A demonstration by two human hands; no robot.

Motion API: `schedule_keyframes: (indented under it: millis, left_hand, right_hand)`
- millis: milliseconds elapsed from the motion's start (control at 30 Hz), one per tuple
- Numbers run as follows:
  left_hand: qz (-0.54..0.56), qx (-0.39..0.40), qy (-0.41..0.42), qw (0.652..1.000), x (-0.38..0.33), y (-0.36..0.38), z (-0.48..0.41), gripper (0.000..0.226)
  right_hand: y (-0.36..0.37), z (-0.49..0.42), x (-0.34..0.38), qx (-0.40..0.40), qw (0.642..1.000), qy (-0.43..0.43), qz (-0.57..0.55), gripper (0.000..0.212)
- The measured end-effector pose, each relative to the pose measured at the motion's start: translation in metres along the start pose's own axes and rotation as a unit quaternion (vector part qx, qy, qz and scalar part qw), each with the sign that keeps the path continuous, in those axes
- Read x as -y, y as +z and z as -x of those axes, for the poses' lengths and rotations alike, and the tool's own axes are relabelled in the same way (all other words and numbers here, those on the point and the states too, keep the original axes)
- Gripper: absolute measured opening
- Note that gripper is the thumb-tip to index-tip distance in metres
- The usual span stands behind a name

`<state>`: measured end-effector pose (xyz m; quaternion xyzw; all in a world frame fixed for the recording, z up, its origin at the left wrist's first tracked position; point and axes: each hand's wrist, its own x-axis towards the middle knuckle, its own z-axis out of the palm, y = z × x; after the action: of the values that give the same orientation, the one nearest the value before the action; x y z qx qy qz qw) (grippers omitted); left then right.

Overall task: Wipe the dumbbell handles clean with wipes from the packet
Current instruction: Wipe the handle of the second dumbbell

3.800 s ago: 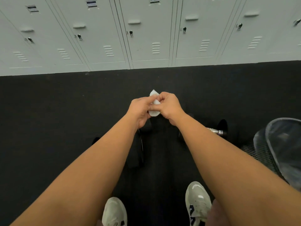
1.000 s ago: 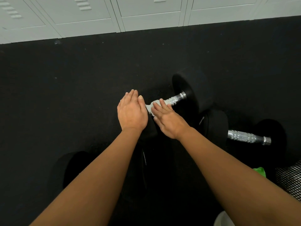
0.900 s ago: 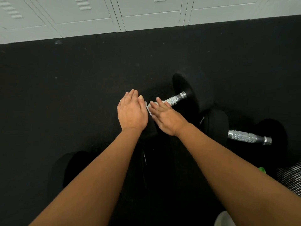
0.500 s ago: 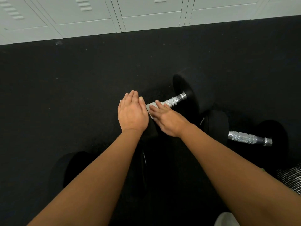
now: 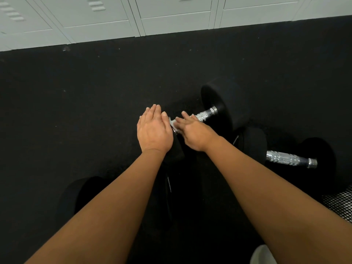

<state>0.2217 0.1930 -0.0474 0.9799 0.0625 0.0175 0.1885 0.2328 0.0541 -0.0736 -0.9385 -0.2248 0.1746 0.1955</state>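
Observation:
A black dumbbell lies on the floor with a knurled chrome handle (image 5: 204,115) running to its far head (image 5: 226,103). My right hand (image 5: 194,131) lies over the near part of that handle and presses a white wipe (image 5: 172,122) onto it; only a corner of the wipe shows. My left hand (image 5: 154,130) rests flat, fingers straight and together, on the dumbbell's near head, which it mostly hides. A second dumbbell's chrome handle (image 5: 289,159) lies to the right, untouched. The wipes packet is out of sight.
Grey lockers (image 5: 171,14) line the far wall. The floor is black rubber (image 5: 76,101). A third black dumbbell head (image 5: 76,197) sits at lower left under my left forearm. A wire mesh bin (image 5: 339,204) stands at the right edge. A white shoe tip (image 5: 262,254) shows below.
Since 3.8 s ago I have bent down and brought the wipe onto the handle. In the last second my right hand has slid slightly back and forth along it; the left hand stays put.

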Motion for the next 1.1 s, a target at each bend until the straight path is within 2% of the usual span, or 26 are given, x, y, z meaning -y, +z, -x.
schedule_keyframes:
  millis: [133,267,400,567,700,800,933,1100]
  left_hand:
    - [0.008,-0.002,0.001,1.000,0.000,0.000,0.000,0.046]
    - [0.001,0.001,-0.001,1.000,0.000,-0.001,0.000,0.046]
    - [0.001,0.007,-0.002,1.000,-0.001,-0.002,-0.001,0.047]
    - [0.005,0.011,-0.003,1.000,0.001,-0.002,-0.004,0.046]
    - [0.002,0.020,-0.009,1.000,0.001,-0.003,-0.010,0.046]
    - [0.013,0.031,-0.018,0.999,0.001,-0.005,-0.016,0.045]
    - [0.022,0.035,-0.018,0.999,0.002,-0.008,-0.024,0.044]
    - [0.027,0.051,-0.024,0.998,0.003,-0.010,-0.034,0.044]
  right_hand:
    - [0.011,0.015,-0.003,-0.035,0.999,0.036,-0.014,0.043]
    - [0.013,0.009,0.007,-0.010,1.000,-0.010,-0.016,0.052]
    - [-0.002,-0.007,0.002,0.014,1.000,0.012,-0.018,0.051]
    - [0.015,0.013,-0.002,-0.082,0.995,0.042,-0.037,0.043]
    - [0.012,0.008,0.005,-0.049,0.998,-0.002,-0.024,0.052]
    - [0.003,-0.004,0.002,-0.040,0.999,0.007,-0.004,0.054]
    - [0.017,0.005,-0.006,-0.127,0.990,0.047,-0.029,0.056]
    - [0.039,0.016,0.001,-0.136,0.990,-0.037,-0.013,0.058]
